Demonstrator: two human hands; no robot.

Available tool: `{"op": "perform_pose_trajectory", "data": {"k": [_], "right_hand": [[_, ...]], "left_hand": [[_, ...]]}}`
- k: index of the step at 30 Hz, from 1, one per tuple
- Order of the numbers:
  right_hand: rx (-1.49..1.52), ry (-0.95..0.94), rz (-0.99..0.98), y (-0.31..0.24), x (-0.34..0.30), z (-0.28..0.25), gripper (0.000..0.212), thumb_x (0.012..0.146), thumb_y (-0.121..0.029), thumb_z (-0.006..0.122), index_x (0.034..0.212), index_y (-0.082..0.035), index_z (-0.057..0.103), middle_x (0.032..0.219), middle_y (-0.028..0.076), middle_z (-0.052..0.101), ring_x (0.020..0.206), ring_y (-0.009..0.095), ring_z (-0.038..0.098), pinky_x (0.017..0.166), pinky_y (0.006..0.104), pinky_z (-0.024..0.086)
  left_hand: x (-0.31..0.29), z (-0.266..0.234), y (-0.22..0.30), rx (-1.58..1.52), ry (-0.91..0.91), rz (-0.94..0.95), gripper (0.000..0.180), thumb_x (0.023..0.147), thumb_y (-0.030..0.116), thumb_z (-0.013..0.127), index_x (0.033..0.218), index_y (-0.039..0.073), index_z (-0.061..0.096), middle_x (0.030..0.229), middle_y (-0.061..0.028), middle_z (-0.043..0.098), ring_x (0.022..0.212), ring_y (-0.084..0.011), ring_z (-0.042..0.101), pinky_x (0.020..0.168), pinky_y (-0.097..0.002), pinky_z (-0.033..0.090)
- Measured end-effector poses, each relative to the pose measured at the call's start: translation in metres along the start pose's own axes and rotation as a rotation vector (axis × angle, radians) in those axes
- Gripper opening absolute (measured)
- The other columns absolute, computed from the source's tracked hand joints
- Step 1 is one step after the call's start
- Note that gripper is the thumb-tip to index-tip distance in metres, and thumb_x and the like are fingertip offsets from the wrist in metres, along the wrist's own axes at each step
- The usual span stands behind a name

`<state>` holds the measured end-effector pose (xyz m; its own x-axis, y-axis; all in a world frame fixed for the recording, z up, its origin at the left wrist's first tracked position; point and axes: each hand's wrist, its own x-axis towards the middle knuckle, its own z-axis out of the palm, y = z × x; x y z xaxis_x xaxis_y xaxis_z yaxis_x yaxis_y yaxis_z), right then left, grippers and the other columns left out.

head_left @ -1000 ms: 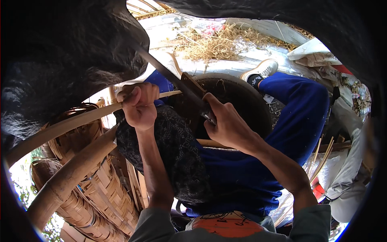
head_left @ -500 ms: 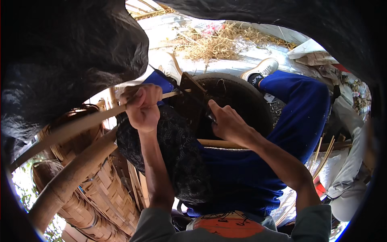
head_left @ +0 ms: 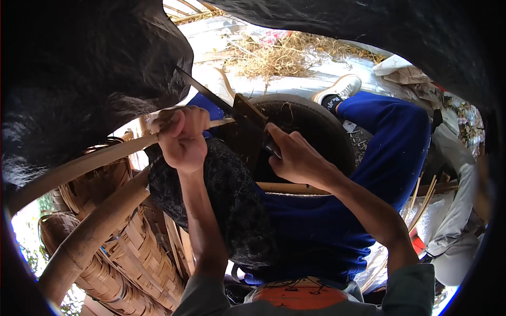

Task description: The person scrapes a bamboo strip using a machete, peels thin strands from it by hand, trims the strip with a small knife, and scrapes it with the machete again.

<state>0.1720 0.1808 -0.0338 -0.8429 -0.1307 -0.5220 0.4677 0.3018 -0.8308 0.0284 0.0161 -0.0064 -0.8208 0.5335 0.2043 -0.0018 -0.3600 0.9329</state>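
Note:
My left hand [head_left: 183, 138] is closed round a long, flat bamboo strip [head_left: 87, 164]. The strip runs off to the lower left, and its short far end pokes out past my knuckles toward the knife. In my right hand [head_left: 300, 158] is the dark handle of a long-bladed knife [head_left: 208, 94], its blade pointing up and left beyond my left hand. Whether the edge touches the strip I cannot tell. Below the blade stands a brown upright board [head_left: 249, 109], just in front of a dark tire [head_left: 337, 142]. A patterned black cloth [head_left: 211, 195] covers my left thigh.
Woven bamboo baskets [head_left: 132, 258] and a thick bamboo pole [head_left: 95, 231] lie at the left. Black plastic sheeting [head_left: 95, 68] hangs close overhead. Dry shavings [head_left: 274, 55] are scattered beyond my feet. Another person's grey-clad leg [head_left: 456, 205] is at the right.
The knife has shifted up and left, with more of its blade showing. My right hand moved slightly left. My left hand and the bamboo strip also moved a little left.

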Motion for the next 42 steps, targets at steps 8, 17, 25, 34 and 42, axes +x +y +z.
{"op": "perform_pose_trajectory", "data": {"k": [8,17,25,34,42], "right_hand": [[-0.091,0.004,0.028,0.026,-0.001,0.016,0.060,0.073,0.000,0.061,0.126,0.011,0.036,0.066,0.022,0.061,0.064,0.037,0.065,0.060,0.0430,0.052],[0.039,0.054,0.031,0.014,-0.010,0.008,0.058,0.073,-0.002,0.061,0.126,0.007,0.038,0.071,0.023,0.062,0.073,0.038,0.065,0.068,0.0425,0.052],[0.089,0.042,0.094,0.005,-0.006,-0.003,0.047,0.077,-0.007,0.057,0.121,0.000,0.042,0.066,0.018,0.057,0.065,0.035,0.061,0.062,0.0426,0.045],[-0.003,0.066,0.032,0.011,0.008,-0.001,0.055,0.076,-0.007,0.059,0.126,0.001,0.040,0.064,0.021,0.057,0.065,0.037,0.062,0.063,0.0428,0.048],[-0.103,0.118,-0.060,0.060,0.011,0.025,0.049,0.071,-0.001,0.060,0.116,0.005,0.043,0.066,0.023,0.059,0.065,0.040,0.062,0.059,0.0454,0.047]], "left_hand": [[0.001,0.003,0.001,0.017,-0.024,-0.032,0.040,0.090,0.018,0.037,0.054,0.011,0.021,0.048,-0.0002,0.017,0.045,-0.0117,0.010,0.046,-0.0320,0.014],[0.004,0.011,0.007,0.033,-0.020,-0.048,0.040,0.089,0.019,0.037,0.054,0.012,0.021,0.048,0.0007,0.017,0.043,-0.0115,0.012,0.045,-0.0320,0.014],[0.004,0.001,0.006,-0.026,0.060,-0.021,0.038,0.087,0.014,0.039,0.055,0.010,0.020,0.049,0.0016,0.016,0.043,-0.0106,0.014,0.045,-0.0303,0.014],[0.002,0.008,0.004,0.058,-0.127,-0.021,0.038,0.088,0.017,0.038,0.055,0.011,0.021,0.047,0.0003,0.018,0.043,-0.0122,0.013,0.045,-0.0312,0.015],[0.002,0.011,-0.005,0.014,-0.115,-0.019,0.038,0.088,0.017,0.039,0.055,0.011,0.020,0.047,0.0000,0.018,0.043,-0.0120,0.014,0.045,-0.0311,0.015]]}}
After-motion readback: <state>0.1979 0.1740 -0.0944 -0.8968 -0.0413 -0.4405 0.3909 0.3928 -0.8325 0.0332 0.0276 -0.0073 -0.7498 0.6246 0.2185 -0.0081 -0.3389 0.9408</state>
